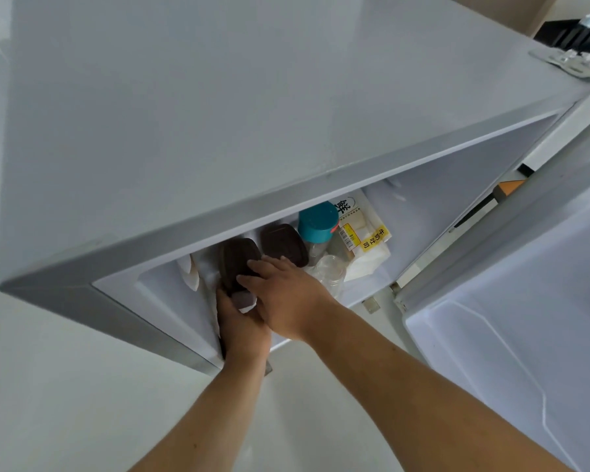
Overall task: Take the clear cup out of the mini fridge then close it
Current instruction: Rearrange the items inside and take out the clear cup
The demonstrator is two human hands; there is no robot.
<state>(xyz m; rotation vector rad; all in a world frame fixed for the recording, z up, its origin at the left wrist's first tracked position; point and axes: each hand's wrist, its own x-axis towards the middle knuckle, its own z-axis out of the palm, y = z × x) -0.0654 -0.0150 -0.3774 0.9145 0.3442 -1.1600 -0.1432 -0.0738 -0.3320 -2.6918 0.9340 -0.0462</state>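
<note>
The grey mini fridge (184,131) stands open, its door (511,318) swung out to the right. Inside, the clear cup (331,272) rests near the front, just right of my right hand. My left hand (241,327) grips the lower end of a container with a dark brown lid (237,258) at the fridge's front left. My right hand (283,294) lies across that same container from the right, fingers on its lid. The cup is touched by neither hand.
A second brown-lidded container (283,243) sits behind, with a teal-capped bottle (317,221) and a bread bag with a yellow label (365,233) to its right. A metal hinge (569,61) sits on the fridge's top right corner. Pale floor lies below.
</note>
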